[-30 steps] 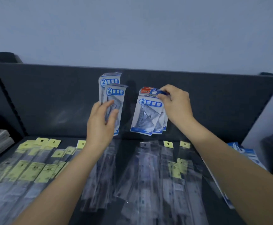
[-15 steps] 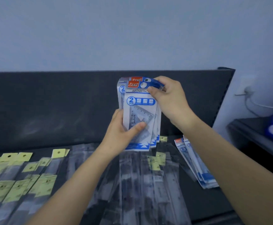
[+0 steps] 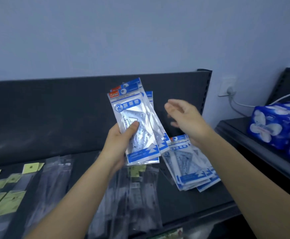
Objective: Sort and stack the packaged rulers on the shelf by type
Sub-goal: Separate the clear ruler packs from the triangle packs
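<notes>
left hand (image 3: 121,140) grips fanned bundle of blue-and-clear plastic set-square packets (image 3: 137,128) | right hand (image 3: 185,118) loose, empty | risk — slick packets may slide onto clear ruler sleeves (image 3: 140,190), mixing types

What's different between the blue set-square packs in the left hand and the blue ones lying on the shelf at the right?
The held packs stand nearly upright, off the shelf; the shelf pile lies flat on it. The left hand grips the held packs; no hand holds the shelf pile, with the right hand open above it. Both are fanned and share the same blue-and-white print.
</notes>
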